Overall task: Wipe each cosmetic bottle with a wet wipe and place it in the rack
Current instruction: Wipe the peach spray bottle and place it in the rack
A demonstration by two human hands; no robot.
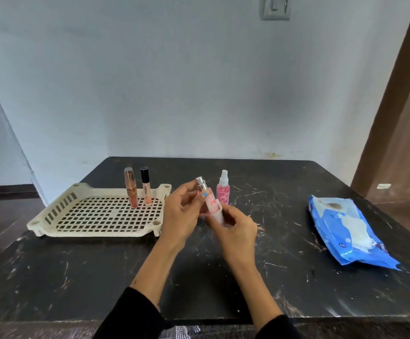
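Above the dark table, the right hand pinched a white wet wipe around the base of a small pink bottle, gripped by the left hand. Beyond stood a pink spray bottle. Left, the rack held two lip glosses; right lay the wipes pack.

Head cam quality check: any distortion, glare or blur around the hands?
Head view: wide-angle bowing bends the door frame and table edges; soft, even light, faint shadows, no harsh glare; left hand, right hand and the spray bottle they hold are slightly soft, label unreadable.
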